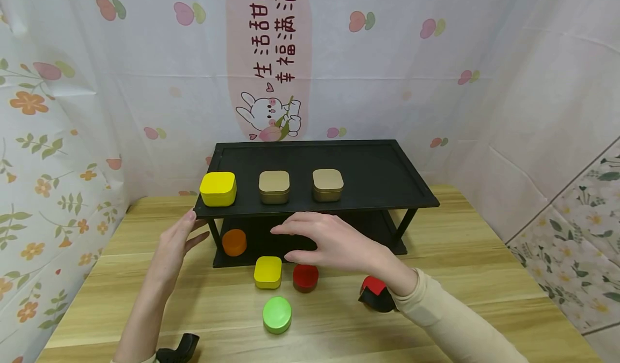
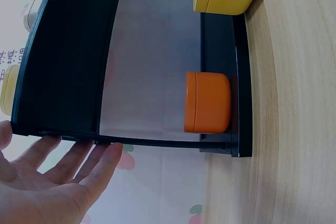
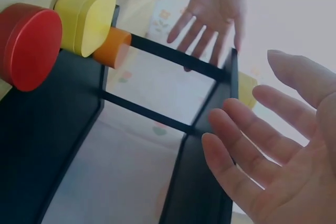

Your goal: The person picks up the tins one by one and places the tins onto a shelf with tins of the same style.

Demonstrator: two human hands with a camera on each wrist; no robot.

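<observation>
My left hand [image 1: 176, 239] touches the left front corner of a black two-tier shelf [image 1: 368, 163]; in the left wrist view its fingers [image 2: 107, 161] extend along the side edge. Over the shelf's front hovers my right hand [image 1: 329, 239], fingers apart and holding nothing. On the top tier stand a yellow square tin [image 1: 218, 189] and two tan square tins [image 1: 274, 187] [image 1: 328, 185]. An orange round tin [image 1: 234, 243] sits on the lower tier at the left. Before the shelf are another yellow tin [image 1: 268, 272] and a red round tin [image 1: 305, 278].
A green round tin [image 1: 277, 315] stands nearer on the wooden table [image 1: 232, 336]. Beside my right wrist shows a red thing [image 1: 373, 285], partly hidden by a black piece [image 1: 380, 300]. A black piece [image 1: 179, 349] sits at my left wrist. Patterned curtains [image 1: 407, 56] enclose the table.
</observation>
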